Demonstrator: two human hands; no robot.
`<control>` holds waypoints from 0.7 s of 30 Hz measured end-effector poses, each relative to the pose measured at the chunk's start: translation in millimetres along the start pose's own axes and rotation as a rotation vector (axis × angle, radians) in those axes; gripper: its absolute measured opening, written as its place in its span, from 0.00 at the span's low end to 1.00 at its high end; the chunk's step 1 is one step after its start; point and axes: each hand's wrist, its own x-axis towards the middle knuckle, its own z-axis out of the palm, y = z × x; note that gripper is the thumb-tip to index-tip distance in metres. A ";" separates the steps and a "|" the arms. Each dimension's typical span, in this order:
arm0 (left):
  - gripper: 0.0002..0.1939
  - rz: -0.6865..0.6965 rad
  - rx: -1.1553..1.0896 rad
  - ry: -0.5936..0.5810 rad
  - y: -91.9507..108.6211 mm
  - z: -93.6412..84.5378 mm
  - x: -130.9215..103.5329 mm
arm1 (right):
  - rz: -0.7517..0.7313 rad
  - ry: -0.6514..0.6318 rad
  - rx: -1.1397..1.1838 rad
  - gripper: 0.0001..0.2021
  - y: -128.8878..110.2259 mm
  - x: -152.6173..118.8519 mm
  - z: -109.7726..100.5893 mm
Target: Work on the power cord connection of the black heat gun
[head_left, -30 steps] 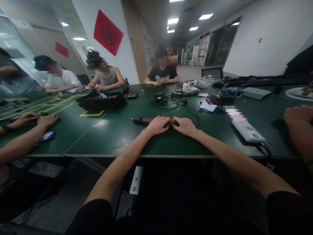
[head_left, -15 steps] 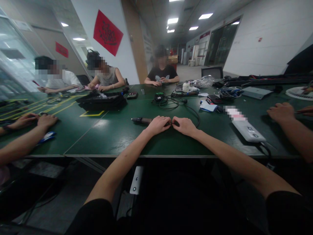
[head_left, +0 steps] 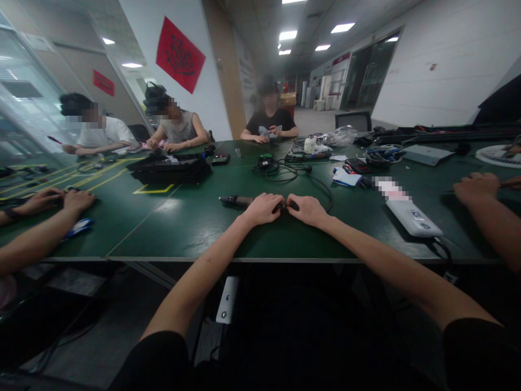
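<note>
My left hand (head_left: 265, 208) is closed around the rear of an electric screwdriver (head_left: 238, 201), which lies on the green table with its black front and metal tip pointing left. My right hand (head_left: 308, 209) pinches a black cable plug (head_left: 293, 206) close to the tool's rear end. From there a thin black cable (head_left: 330, 190) curves up and back across the table. The fingertips of both hands nearly meet; whether plug and tool touch is too small to tell.
Behind my hands lie coiled black cables (head_left: 280, 171). A black tray (head_left: 169, 169) stands at back left, and a white power bank (head_left: 415, 217) lies to the right. Co-workers' hands are at left (head_left: 77, 200) and right (head_left: 478, 187). The table's front edge (head_left: 309, 260) runs below my forearms.
My hands stay almost in place, with only a slight shift at the fingertips. The co-worker's hand on the right has moved a little to the right.
</note>
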 end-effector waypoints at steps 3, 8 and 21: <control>0.11 0.003 0.000 -0.003 -0.5 0.6 0.1 | 0.004 0.001 -0.001 0.08 0.1 0.1 0.8; 0.10 0.003 0.004 -0.006 -3.9 3.6 1.2 | 0.001 0.002 -0.002 0.09 0.5 0.1 1.2; 0.09 0.007 0.040 0.005 -6.4 8.6 4.2 | -0.001 0.007 0.002 0.08 0.1 0.1 1.1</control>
